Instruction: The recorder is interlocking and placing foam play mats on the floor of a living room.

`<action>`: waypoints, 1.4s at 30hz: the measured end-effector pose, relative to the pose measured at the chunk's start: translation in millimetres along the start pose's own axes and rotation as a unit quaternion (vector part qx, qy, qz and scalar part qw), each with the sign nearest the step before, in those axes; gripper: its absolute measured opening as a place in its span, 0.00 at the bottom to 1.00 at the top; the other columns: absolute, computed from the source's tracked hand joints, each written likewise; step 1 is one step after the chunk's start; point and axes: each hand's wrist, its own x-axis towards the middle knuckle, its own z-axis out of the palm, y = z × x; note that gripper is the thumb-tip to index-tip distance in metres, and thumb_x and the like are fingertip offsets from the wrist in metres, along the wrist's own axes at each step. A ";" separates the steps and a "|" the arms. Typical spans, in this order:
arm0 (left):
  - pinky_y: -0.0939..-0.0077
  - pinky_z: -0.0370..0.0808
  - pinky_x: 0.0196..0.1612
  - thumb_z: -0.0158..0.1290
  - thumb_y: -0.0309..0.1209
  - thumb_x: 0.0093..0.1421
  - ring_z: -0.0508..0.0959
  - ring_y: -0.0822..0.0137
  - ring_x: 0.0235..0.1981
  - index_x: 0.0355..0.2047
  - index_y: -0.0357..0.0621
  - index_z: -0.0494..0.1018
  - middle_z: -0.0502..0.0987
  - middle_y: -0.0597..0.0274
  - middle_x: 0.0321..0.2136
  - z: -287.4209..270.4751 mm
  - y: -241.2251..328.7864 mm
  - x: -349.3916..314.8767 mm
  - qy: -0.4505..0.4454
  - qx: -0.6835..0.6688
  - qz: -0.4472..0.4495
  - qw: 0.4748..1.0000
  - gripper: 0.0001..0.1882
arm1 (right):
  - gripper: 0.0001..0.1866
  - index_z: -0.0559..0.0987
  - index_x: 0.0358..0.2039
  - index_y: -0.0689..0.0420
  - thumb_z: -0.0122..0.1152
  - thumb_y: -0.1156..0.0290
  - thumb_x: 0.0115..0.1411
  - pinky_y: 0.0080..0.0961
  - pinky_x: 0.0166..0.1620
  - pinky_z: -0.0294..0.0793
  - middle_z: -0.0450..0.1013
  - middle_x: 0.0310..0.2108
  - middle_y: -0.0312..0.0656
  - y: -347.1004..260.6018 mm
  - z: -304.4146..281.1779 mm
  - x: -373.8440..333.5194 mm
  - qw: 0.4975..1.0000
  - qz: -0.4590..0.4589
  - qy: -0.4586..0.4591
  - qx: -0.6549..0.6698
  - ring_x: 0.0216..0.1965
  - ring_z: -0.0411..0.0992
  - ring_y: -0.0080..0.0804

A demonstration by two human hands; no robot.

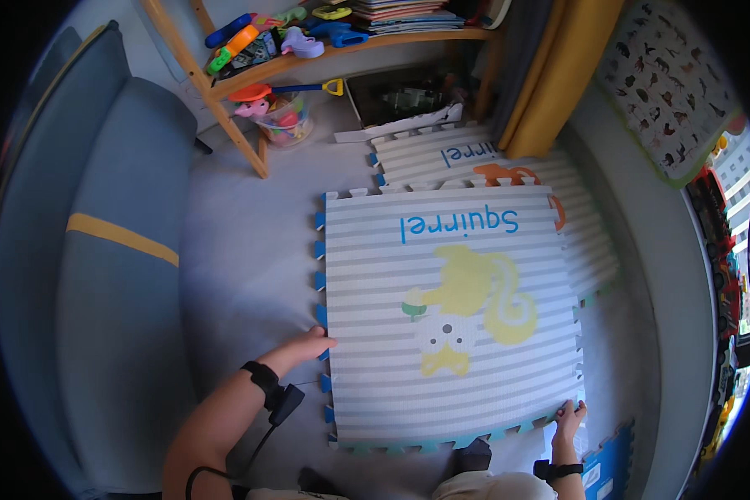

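A large square foam play mat tile [442,292] with grey and white stripes fills the middle, showing a yellow cartoon animal and blue lettering upside down. Its jigsaw-toothed border shows blue on the left and green along the near side. My left hand [311,342] grips the left edge, the thumb on top and the other fingers mostly hidden. At the near right corner, my right hand [569,417] is closed on the same tile. Beyond it lies another striped tile [417,158] with an orange figure, partly covered by the first.
A blue-grey sofa [121,192] with a yellow stripe runs along the left. At the back stand a wooden shelf [367,50] with toys and books, a clear toy bucket [287,125] and an open box [400,96]. A yellow curtain [558,83] hangs back right; a blue tile [612,462] lies near right.
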 end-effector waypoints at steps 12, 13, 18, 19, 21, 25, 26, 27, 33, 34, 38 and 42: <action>0.71 0.69 0.39 0.47 0.31 0.52 0.70 0.65 0.39 0.45 0.36 0.56 0.66 0.53 0.40 24.0 -11.7 -24.0 0.027 -0.168 0.042 0.985 0.21 | 0.16 0.62 0.38 0.53 0.51 0.59 0.54 0.15 0.20 0.61 0.62 0.22 0.34 -16.2 0.0 -1.6 0.989 0.095 -0.018 0.115 0.19 0.60 0.19; 0.71 0.70 0.38 0.47 0.28 0.51 0.70 0.64 0.38 0.44 0.33 0.56 0.67 0.52 0.38 23.9 -8.7 -26.0 0.035 -0.176 0.043 0.983 0.21 | 0.16 0.62 0.37 0.53 0.51 0.58 0.54 0.14 0.20 0.61 0.62 0.22 0.34 -14.2 -1.2 -0.2 0.989 0.091 -0.021 0.111 0.19 0.60 0.19; 0.75 0.69 0.39 0.47 0.30 0.52 0.70 0.67 0.38 0.45 0.36 0.56 0.67 0.54 0.38 23.1 -19.6 -23.9 0.039 -0.156 0.064 0.985 0.21 | 0.15 0.63 0.35 0.56 0.50 0.59 0.55 0.17 0.24 0.64 0.62 0.23 0.35 -7.9 10.4 -2.3 0.984 0.110 -0.004 0.142 0.21 0.62 0.22; 0.76 0.69 0.37 0.47 0.31 0.53 0.70 0.69 0.36 0.46 0.39 0.56 0.67 0.56 0.38 26.0 -20.4 -19.2 0.033 -0.138 0.075 0.987 0.21 | 0.16 0.64 0.37 0.57 0.50 0.59 0.55 0.21 0.31 0.66 0.65 0.27 0.36 9.3 6.7 4.9 0.971 0.107 -0.034 0.211 0.27 0.64 0.25; 0.76 0.69 0.37 0.47 0.31 0.53 0.70 0.69 0.36 0.46 0.38 0.57 0.67 0.56 0.37 26.1 -19.9 -20.2 0.038 -0.130 0.078 0.988 0.21 | 0.17 0.66 0.39 0.58 0.49 0.59 0.54 0.25 0.38 0.68 0.67 0.31 0.38 20.3 7.2 7.8 0.953 0.105 -0.071 0.277 0.33 0.67 0.29; 0.76 0.69 0.36 0.48 0.29 0.52 0.71 0.68 0.35 0.45 0.37 0.58 0.69 0.56 0.35 22.3 -31.1 -17.8 0.069 -0.093 0.083 0.990 0.20 | 0.22 0.65 0.46 0.60 0.46 0.59 0.55 0.30 0.50 0.59 0.67 0.42 0.41 -8.5 20.7 -19.6 0.926 0.160 -0.100 0.326 0.45 0.63 0.36; 0.74 0.68 0.40 0.48 0.30 0.51 0.70 0.65 0.37 0.43 0.32 0.60 0.69 0.52 0.36 20.6 -34.0 -17.7 0.067 -0.097 0.095 0.988 0.21 | 0.22 0.65 0.46 0.60 0.46 0.59 0.55 0.30 0.51 0.59 0.67 0.43 0.41 -11.6 22.0 -22.0 0.927 0.162 -0.102 0.323 0.45 0.63 0.36; 0.74 0.68 0.40 0.48 0.30 0.51 0.70 0.65 0.37 0.43 0.32 0.60 0.69 0.52 0.36 20.9 -31.5 -19.4 0.061 -0.097 0.097 0.989 0.21 | 0.22 0.64 0.46 0.60 0.46 0.58 0.56 0.31 0.51 0.59 0.66 0.43 0.40 -11.6 20.0 -21.6 0.927 0.164 -0.103 0.321 0.46 0.63 0.36; 0.72 0.68 0.41 0.49 0.31 0.51 0.71 0.61 0.39 0.42 0.33 0.62 0.71 0.50 0.36 23.2 -38.7 -19.4 0.074 -0.039 0.115 0.990 0.19 | 0.22 0.64 0.45 0.60 0.47 0.60 0.54 0.31 0.50 0.58 0.66 0.43 0.42 -12.1 17.5 -21.7 0.918 0.177 -0.099 0.342 0.46 0.62 0.35; 0.72 0.68 0.41 0.49 0.31 0.51 0.71 0.61 0.39 0.42 0.33 0.62 0.71 0.50 0.36 23.2 -38.1 -19.2 0.073 -0.039 0.117 0.990 0.19 | 0.22 0.63 0.47 0.58 0.48 0.61 0.54 0.32 0.49 0.59 0.64 0.45 0.41 -10.7 15.6 -22.1 0.914 0.187 -0.105 0.344 0.46 0.62 0.35; 0.74 0.68 0.40 0.49 0.32 0.52 0.71 0.64 0.37 0.42 0.34 0.63 0.71 0.51 0.35 21.4 -35.1 -33.3 0.092 0.039 0.118 0.988 0.20 | 0.27 0.54 0.53 0.48 0.50 0.65 0.54 0.34 0.47 0.61 0.59 0.49 0.40 -34.2 16.7 -41.3 0.925 0.120 -0.158 0.324 0.47 0.60 0.37; 0.73 0.69 0.39 0.50 0.38 0.51 0.73 0.61 0.35 0.37 0.35 0.68 0.74 0.51 0.34 9.1 -25.3 -49.8 0.046 0.130 0.083 0.987 0.19 | 0.35 0.46 0.56 0.43 0.52 0.72 0.52 0.34 0.47 0.63 0.56 0.51 0.41 -58.8 19.7 -42.1 0.929 0.087 -0.164 0.321 0.48 0.59 0.38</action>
